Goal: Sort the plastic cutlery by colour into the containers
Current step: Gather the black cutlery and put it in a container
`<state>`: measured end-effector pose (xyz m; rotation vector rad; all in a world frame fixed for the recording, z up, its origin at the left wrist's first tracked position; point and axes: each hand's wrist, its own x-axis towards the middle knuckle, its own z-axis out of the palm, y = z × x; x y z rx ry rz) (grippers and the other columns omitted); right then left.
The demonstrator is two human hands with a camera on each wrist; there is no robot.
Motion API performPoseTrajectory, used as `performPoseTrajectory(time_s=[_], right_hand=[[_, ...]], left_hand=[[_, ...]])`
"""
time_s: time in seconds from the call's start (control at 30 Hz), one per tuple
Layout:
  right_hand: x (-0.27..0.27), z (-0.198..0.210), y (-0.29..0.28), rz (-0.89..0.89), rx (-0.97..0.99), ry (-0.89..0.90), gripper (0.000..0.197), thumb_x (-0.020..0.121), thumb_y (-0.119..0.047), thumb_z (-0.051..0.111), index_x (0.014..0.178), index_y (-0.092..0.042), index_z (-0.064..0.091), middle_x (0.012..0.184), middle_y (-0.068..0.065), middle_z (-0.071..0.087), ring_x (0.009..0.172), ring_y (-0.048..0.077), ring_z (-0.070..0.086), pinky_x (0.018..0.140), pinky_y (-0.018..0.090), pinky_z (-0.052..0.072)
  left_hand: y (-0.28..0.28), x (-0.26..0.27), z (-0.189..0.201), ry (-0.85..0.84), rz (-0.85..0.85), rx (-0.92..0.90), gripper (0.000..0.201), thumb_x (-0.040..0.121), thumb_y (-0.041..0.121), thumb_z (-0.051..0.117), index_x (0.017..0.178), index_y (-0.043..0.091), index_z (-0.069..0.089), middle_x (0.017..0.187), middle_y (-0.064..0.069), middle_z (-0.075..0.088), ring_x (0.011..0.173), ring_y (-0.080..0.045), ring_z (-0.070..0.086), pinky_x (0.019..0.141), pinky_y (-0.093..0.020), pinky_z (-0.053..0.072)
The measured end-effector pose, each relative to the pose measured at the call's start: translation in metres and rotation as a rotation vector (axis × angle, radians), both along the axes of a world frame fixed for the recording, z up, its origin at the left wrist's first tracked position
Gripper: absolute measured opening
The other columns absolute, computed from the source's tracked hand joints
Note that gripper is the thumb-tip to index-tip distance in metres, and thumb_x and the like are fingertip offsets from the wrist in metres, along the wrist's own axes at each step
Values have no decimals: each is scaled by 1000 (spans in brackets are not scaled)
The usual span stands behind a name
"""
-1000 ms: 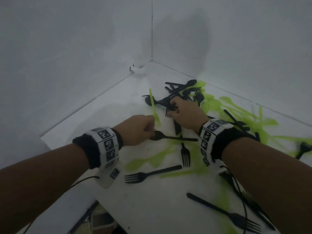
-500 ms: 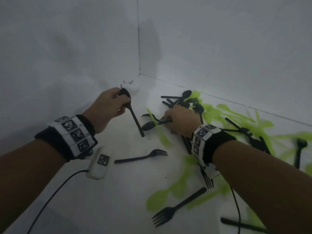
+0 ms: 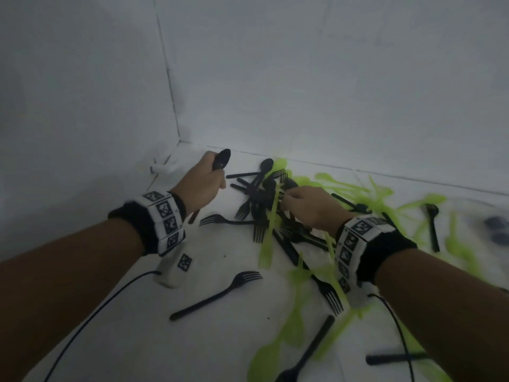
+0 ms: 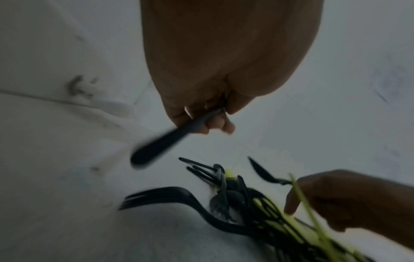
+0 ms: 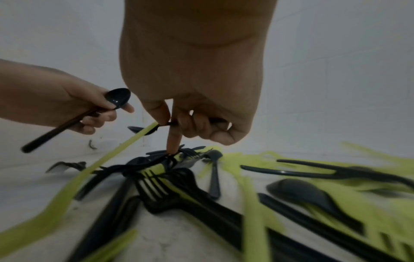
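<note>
A lone black plastic fork point(image 3: 217, 295) lies nearest on the white counter point(image 3: 137, 340). Beyond it, the right hand point(image 3: 311, 206) pinches a black plastic utensil point(image 5: 145, 129) over the mixed black-and-lime cutlery pile point(image 3: 275, 216). Farther left, the left hand's point(image 3: 202, 183) fingers point(image 5: 105, 117) grip a black plastic spoon point(image 3: 221, 159).

Walls point(image 3: 303, 78): two white panels meeting at a corner seam | Surface point(image 3: 137, 340): white, speckled | Clip point(image 3: 162, 166): small white piece at the corner | Cable point(image 3: 91, 318): black, trailing across the surface, lower left
</note>
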<state>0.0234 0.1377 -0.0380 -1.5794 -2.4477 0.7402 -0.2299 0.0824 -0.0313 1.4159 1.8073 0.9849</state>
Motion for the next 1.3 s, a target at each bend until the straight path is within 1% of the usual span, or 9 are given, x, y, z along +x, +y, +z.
performPoseTrajectory(time_s=[0.13, 0.27, 0.37, 0.47, 0.6, 0.77, 1.0, 1.1, 1.3], right_hand=[[22, -11, 9, -73, 90, -24, 26, 104, -41, 48, 90, -29, 66, 83, -4, 71, 81, 19, 66, 70, 34, 51], [24, -12, 16, -341, -59, 294, 16, 107, -22, 45, 107, -12, 57, 87, 5, 73, 71, 18, 71, 66, 37, 61], [20, -9, 17, -427, -115, 409, 12, 106, -21, 41, 111, -14, 48, 87, 8, 76, 63, 19, 72, 47, 26, 49], [14, -13, 22, -407, -108, 404, 12, 102, -22, 42, 112, -17, 48, 89, 7, 75, 69, 20, 70, 55, 30, 52], [3, -12, 30, -396, -75, 366, 15, 98, -24, 43, 106, -14, 51, 95, 8, 66, 86, 30, 67, 79, 48, 58], [-20, -14, 39, -301, 3, 258, 18, 99, -29, 53, 107, -13, 55, 92, 2, 62, 80, 22, 58, 67, 34, 44], [-47, -21, 58, -155, -42, -60, 29, 94, -36, 60, 76, -13, 60, 77, 3, 64, 76, 24, 63, 58, 29, 45], [-49, -19, 57, -117, -84, -99, 39, 93, -41, 66, 67, -14, 56, 70, 2, 59, 68, 21, 58, 57, 29, 43], [-44, -22, 54, -213, -214, 0, 38, 89, -35, 76, 100, 1, 72, 94, 12, 71, 89, 27, 69, 79, 36, 56]], left_hand=[[29, 9, -13, 175, -52, -20, 19, 103, 28, 48, 120, 19, 53, 94, -3, 70, 83, -19, 61, 72, -33, 43], [57, 22, -21, 405, -63, -80, 33, 91, 45, 68, 97, 15, 56, 91, -3, 63, 84, -24, 60, 69, -34, 43], [72, 37, -24, 493, -153, -127, 32, 91, 40, 70, 94, 9, 64, 92, -9, 67, 87, -30, 64, 74, -34, 48], [79, 45, -23, 509, -193, -190, 30, 92, 33, 67, 89, 3, 68, 89, -14, 69, 87, -34, 66, 72, -34, 48], [77, 42, -18, 400, -152, -188, 24, 90, 26, 67, 76, 7, 64, 81, -12, 68, 81, -32, 65, 69, -35, 48], [48, 24, -3, 161, -65, -151, 28, 90, 24, 62, 66, 11, 56, 66, -5, 59, 63, -21, 53, 63, -29, 40], [5, 6, -2, -256, -5, -111, 3, 97, 11, 48, 99, 13, 51, 78, -6, 42, 66, -14, 36, 59, -27, 32], [-6, 5, -4, -301, -53, -104, 9, 98, 4, 50, 101, 13, 49, 84, -6, 45, 72, -15, 46, 65, -27, 41], [-3, 6, -9, -371, -10, -91, 19, 89, 0, 66, 102, 9, 55, 83, -7, 61, 72, -17, 60, 64, -27, 47]])
